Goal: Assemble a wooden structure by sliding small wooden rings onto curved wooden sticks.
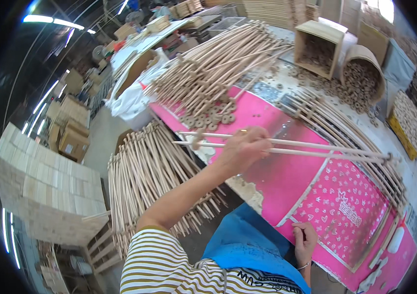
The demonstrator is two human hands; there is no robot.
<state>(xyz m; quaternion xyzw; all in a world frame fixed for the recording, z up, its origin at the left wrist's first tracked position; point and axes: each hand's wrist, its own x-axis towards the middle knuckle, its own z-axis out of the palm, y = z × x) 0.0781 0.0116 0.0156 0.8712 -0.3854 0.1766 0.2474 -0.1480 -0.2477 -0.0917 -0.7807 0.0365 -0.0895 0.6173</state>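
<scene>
My left hand (246,149) reaches across the pink-covered table and is closed around two wooden rods (326,151). They lie nearly level and side by side, with small wooden pieces fitted near both ends. My right hand (305,240) is at the near edge of the table, by a pink patterned sheet (343,208), its fingers curled; whether anything is inside them is hidden. Beyond the held rods, a row of similar rods (350,132) lies on the table. Loose wooden rings (208,119) are scattered by a large pile of rods (218,63) farther back.
A wooden box (320,46) and a tipped round tub (363,73) of rings stand at the back right, near a yellow tray (406,125) of small wooden pieces. A white bottle (396,239) lies at right. Bundled rods (152,176) stand beside the table at left.
</scene>
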